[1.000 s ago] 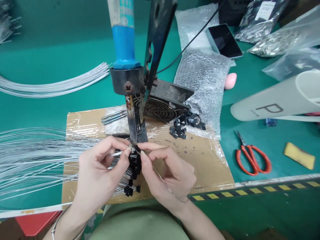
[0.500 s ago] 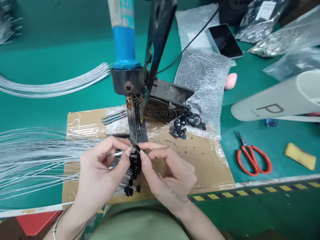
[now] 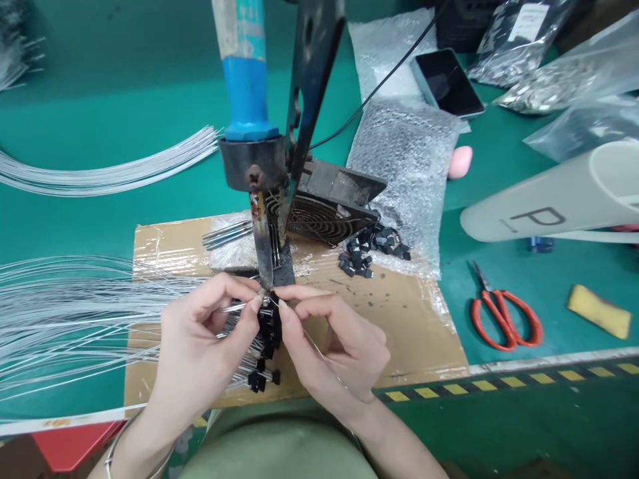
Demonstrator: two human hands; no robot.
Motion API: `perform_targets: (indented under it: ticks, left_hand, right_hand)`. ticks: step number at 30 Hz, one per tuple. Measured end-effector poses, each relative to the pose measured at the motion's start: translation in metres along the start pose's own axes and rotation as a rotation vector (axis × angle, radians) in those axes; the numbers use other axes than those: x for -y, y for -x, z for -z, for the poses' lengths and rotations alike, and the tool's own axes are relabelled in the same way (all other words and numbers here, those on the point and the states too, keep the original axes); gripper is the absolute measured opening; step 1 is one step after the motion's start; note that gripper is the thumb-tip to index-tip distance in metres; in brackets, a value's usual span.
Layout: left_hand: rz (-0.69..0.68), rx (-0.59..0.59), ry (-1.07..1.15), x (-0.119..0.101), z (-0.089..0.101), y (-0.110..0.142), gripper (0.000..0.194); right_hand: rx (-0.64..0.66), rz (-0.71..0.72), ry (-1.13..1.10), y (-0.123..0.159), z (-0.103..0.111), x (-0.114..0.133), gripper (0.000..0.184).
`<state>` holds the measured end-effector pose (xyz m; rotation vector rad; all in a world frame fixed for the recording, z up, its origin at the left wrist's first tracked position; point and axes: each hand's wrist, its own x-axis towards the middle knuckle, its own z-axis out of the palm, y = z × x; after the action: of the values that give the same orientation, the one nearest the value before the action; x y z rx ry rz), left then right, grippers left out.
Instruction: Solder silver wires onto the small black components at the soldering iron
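A blue-handled soldering iron [image 3: 248,100] hangs in a black clamp, its tip [image 3: 263,263] pointing down over a taped cardboard sheet [image 3: 399,319]. Just under the tip, my left hand [image 3: 200,346] pinches a thin grey wire [image 3: 234,307] with a small black part at its end. My right hand [image 3: 334,346] pinches a fine strand of solder wire [image 3: 312,342] and brings it to the same spot. Finished wires with black parts [image 3: 262,359] lie beneath my hands.
Bundles of grey wires [image 3: 64,319] fan out at left. A small fan [image 3: 324,206], a pile of loose black parts [image 3: 372,249], bubble wrap [image 3: 404,153], a phone [image 3: 446,80], red scissors [image 3: 504,316], a yellow sponge [image 3: 596,319] and a white tube [image 3: 549,199] lie around.
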<state>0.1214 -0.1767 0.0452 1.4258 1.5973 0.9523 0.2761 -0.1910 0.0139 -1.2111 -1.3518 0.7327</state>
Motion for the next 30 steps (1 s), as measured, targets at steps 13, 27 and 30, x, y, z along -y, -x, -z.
perform_targets:
  ticks: [13,27,30]
  left_hand:
    - [0.055,-0.034,0.036,-0.007,-0.003,0.001,0.008]
    - [-0.023,0.058,-0.065,0.001,0.003,-0.001,0.012]
    - [-0.108,0.006,-0.157,0.007,0.007,0.002,0.012]
  right_hand:
    - [-0.012,0.028,0.007,0.001,-0.001,-0.001,0.016]
    - [0.034,-0.044,-0.062,0.001,0.002,-0.007,0.017]
    - [-0.02,-0.063,0.011,-0.01,0.029,-0.009,0.016]
